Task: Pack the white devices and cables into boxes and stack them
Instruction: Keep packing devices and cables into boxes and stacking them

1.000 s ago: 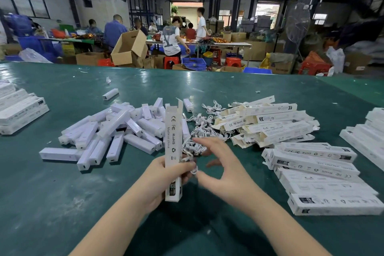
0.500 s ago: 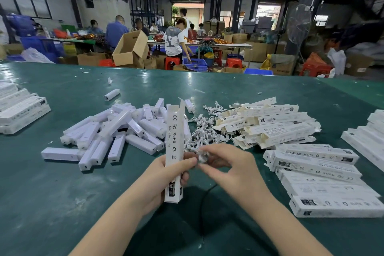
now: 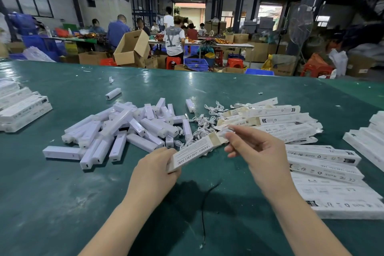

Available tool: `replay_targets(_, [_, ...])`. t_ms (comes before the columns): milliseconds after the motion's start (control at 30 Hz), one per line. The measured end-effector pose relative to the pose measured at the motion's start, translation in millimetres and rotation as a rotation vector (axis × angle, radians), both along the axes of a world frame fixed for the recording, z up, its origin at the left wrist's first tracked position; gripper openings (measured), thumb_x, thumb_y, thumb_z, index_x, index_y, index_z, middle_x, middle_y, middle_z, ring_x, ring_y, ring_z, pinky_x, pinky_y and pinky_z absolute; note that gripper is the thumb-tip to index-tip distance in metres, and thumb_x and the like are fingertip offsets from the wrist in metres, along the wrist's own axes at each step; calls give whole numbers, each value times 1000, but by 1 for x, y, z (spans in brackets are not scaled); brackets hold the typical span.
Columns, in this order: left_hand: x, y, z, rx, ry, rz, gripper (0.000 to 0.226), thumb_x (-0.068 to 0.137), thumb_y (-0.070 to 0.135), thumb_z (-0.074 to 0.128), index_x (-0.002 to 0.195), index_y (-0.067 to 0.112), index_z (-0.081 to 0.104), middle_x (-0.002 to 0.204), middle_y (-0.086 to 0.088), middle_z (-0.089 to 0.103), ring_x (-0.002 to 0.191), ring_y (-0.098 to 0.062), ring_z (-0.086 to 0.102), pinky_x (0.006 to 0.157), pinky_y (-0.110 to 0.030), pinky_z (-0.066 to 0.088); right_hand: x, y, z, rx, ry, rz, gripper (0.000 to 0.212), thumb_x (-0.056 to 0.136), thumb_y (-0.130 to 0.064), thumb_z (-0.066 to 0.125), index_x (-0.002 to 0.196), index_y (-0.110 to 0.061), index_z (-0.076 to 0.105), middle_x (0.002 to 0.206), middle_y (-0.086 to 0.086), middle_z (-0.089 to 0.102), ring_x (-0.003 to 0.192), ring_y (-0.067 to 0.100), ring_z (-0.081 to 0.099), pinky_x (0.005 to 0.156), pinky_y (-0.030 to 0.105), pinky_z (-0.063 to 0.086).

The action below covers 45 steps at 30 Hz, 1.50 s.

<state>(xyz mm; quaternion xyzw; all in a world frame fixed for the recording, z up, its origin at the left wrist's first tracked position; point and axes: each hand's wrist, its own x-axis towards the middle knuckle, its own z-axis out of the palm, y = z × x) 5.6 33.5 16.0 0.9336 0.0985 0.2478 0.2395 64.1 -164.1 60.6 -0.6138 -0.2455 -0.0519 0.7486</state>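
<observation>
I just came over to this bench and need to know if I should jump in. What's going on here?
A person is packing at a green table. The left hand holds a long white box tilted with its open end up, and the right hand pinches a coiled white cable at that opening. Loose white devices and cables lie heaped behind, with empty boxes and packed boxes stacked to the right.
</observation>
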Motion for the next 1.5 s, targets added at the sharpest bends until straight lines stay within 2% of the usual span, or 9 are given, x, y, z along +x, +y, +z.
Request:
replay_targets(167, [0, 0, -1, 29, -6, 18, 21, 79, 19, 59, 67, 27, 44, 70, 7, 45, 68, -19, 46, 62, -35, 46, 3, -2, -5, -166, 53, -7, 7, 72, -31, 79, 78, -34, 80, 72, -5, 75, 55, 5, 61, 52, 13, 48])
replay_targets(333, [-1, 0, -3, 101, -25, -49, 19, 80, 19, 63, 95, 30, 64, 83, 12, 52, 74, -16, 53, 63, -34, 49, 5, 0, -12, -169, 116, -14, 22, 64, -42, 78, 81, -28, 81, 49, -10, 57, 46, 7, 40, 45, 15, 37])
replay_targets(600, [0, 2, -6, 139, -22, -47, 19, 80, 21, 63, 95, 32, 62, 83, 16, 50, 73, -12, 49, 58, -27, 39, 3, 4, -17, -230, 86, -85, 10, 80, -16, 79, 76, -24, 78, 74, -4, 75, 48, 4, 58, 44, 11, 40])
replay_targets(733, [2, 3, -6, 102, 24, 9, 9, 79, 23, 59, 79, 29, 53, 76, 11, 45, 70, -14, 46, 60, -29, 43, -1, 7, -16, -288, 28, -17, 26, 92, -11, 63, 84, -32, 78, 78, -14, 73, 50, -1, 57, 43, 14, 40])
replay_targets(867, [4, 4, -8, 84, 9, 9, 19, 80, 24, 61, 71, 29, 45, 71, 9, 44, 69, -16, 46, 61, -31, 44, 0, 8, -16, -367, -6, 29, 45, 92, 2, 56, 92, -38, 76, 103, -20, 70, 78, 5, 63, 56, 16, 47])
replay_targets(1067, [4, 0, -11, 65, 0, -45, 8, 80, 26, 63, 80, 22, 56, 75, 9, 50, 74, -15, 50, 68, -34, 47, 3, 9, -24, -304, 17, -39, 39, 94, -2, 54, 107, -38, 61, 92, -16, 73, 74, 7, 67, 57, 20, 52])
replay_targets(1267, [3, 0, -12, 27, -52, -70, 12, 80, 25, 67, 78, 26, 55, 71, 12, 48, 69, -13, 48, 63, -32, 46, 3, 11, -26, -293, -111, -208, 25, 85, -19, 72, 81, -44, 75, 110, -11, 58, 96, -3, 57, 74, 15, 52])
replay_targets(1367, [5, -2, -12, 4, -53, -31, 7, 82, 28, 64, 84, 24, 59, 76, 9, 53, 73, -15, 52, 66, -34, 48, 1, 19, -28, -165, 34, -74, 27, 90, -16, 66, 88, -40, 78, 118, -8, 65, 121, 5, 55, 89, 28, 55])
replay_targets(1500, [7, 0, -13, -67, -18, 7, 7, 82, 27, 59, 80, 24, 54, 76, 8, 53, 73, -14, 52, 66, -33, 48, -11, 28, -29, -44, 44, 101, 34, 95, -7, 58, 102, -36, 75, 109, -9, 73, 106, 9, 66, 83, 23, 56])
